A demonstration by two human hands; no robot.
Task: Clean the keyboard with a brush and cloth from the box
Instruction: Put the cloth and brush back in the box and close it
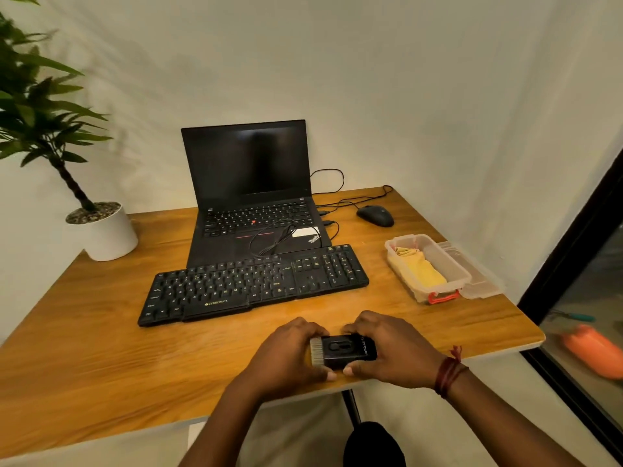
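A black keyboard (253, 281) lies across the middle of the wooden table (101, 348), in front of the laptop. Near the table's front edge both hands hold a small black brush (344, 350) with pale bristles showing at its left end. My left hand (286, 355) grips the bristle end, and my right hand (387, 348) grips the other end. At the right stands an open clear plastic box (426, 264) with a red latch, and a yellow cloth (419, 269) lies inside it.
An open black laptop (249, 193) with a dark screen stands behind the keyboard, cables looped over it. A black mouse (375, 215) sits at the back right. A potted plant (101, 230) occupies the left corner. The box's lid (478, 274) lies beside the box.
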